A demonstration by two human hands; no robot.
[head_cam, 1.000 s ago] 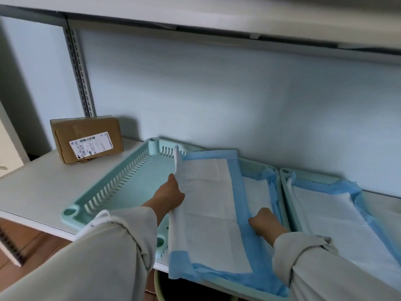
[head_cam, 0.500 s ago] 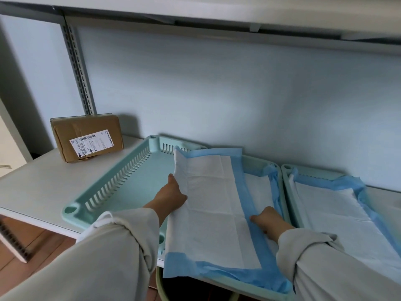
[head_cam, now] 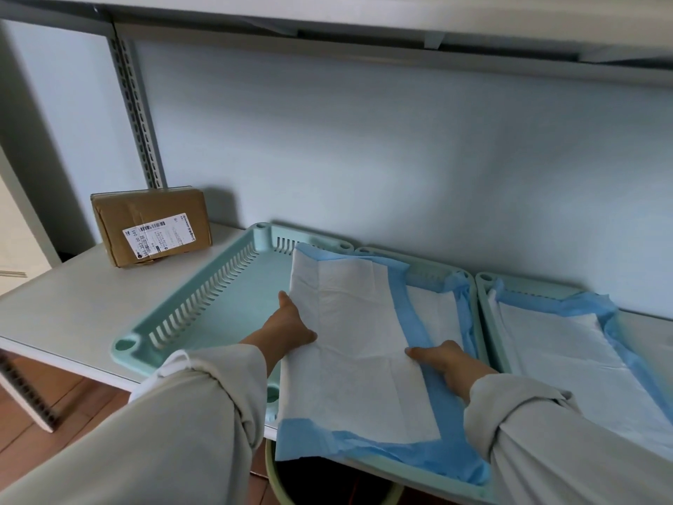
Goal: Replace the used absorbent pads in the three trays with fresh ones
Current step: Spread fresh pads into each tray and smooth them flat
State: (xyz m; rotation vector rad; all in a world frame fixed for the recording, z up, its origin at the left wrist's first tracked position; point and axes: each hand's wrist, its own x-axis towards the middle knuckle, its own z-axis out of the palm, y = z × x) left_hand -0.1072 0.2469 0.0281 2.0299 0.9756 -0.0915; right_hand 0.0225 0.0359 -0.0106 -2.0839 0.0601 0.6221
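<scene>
A pale blue wall (head_cam: 364, 147) fills the far side of the scene, with a slotted metal upright (head_cam: 136, 114) at the left and a shelf (head_cam: 364, 16) overhead. Below it a white tabletop (head_cam: 62, 308) runs left to right, with reddish wood floor (head_cam: 43, 450) showing at the near left.

Three mint-green trays sit side by side on the tabletop, long axes running near to far. The left tray (head_cam: 196, 304) has slotted walls and a bare floor. The middle tray (head_cam: 429, 271) already holds a pad, and a second absorbent pad (head_cam: 360, 344), white with a blue border, lies over the boundary between the left and middle trays; its long axis runs near to far, its near end overhanging the tabletop edge. The right tray (head_cam: 488, 282) holds a blue-edged pad (head_cam: 568, 351) lying flat.

A cardboard parcel (head_cam: 151, 224) with a printed label leans against the wall at the far left. A round bin (head_cam: 276, 475) shows just below the near edge.

The left hand (head_cam: 287, 329) grips the pad's left edge, thumb on top. The right hand (head_cam: 442, 362) rests on the pad's right blue border, fingers fairly straight, pressing it down.
</scene>
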